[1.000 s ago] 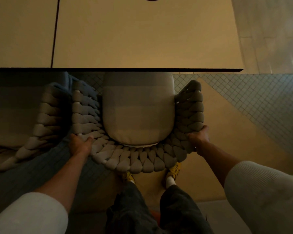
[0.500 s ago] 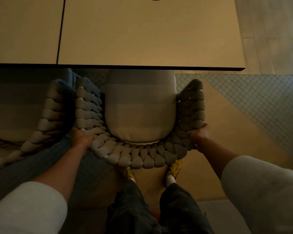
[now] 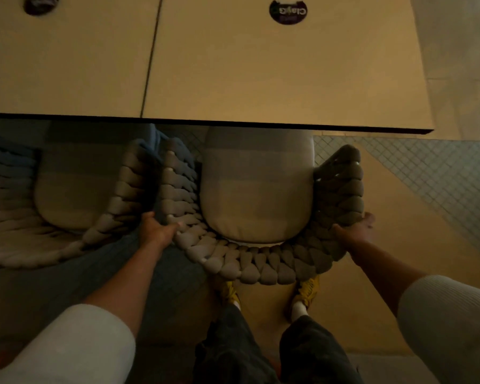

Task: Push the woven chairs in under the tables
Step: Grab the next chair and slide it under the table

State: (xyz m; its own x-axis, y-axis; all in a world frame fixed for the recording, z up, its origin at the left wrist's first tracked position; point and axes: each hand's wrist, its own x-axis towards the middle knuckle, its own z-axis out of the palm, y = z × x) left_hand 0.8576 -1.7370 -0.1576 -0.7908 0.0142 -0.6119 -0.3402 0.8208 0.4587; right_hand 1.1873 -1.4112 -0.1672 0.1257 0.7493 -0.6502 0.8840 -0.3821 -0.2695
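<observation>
A grey woven chair (image 3: 261, 267) with a pale seat cushion (image 3: 257, 189) stands right in front of me, its front part under the tan table (image 3: 275, 79). My left hand (image 3: 157, 230) grips the chair's thick braided backrest at its left bend. My right hand (image 3: 355, 227) holds the right bend of the same backrest, fingers wrapped round the outer side. A second woven chair (image 3: 67, 239) sits to the left, partly under the neighbouring table (image 3: 67, 65), almost touching the first.
Two dark round stickers (image 3: 288, 11) lie on the tabletops. My legs and yellow shoes (image 3: 306, 292) stand just behind the chair. Small-tiled floor (image 3: 427, 176) shows to the right, beyond the table's corner.
The chair has slid forward a little, with more of its cushion under the table edge. Both hands stayed on the backrest, and more of the tabletops has come into view.
</observation>
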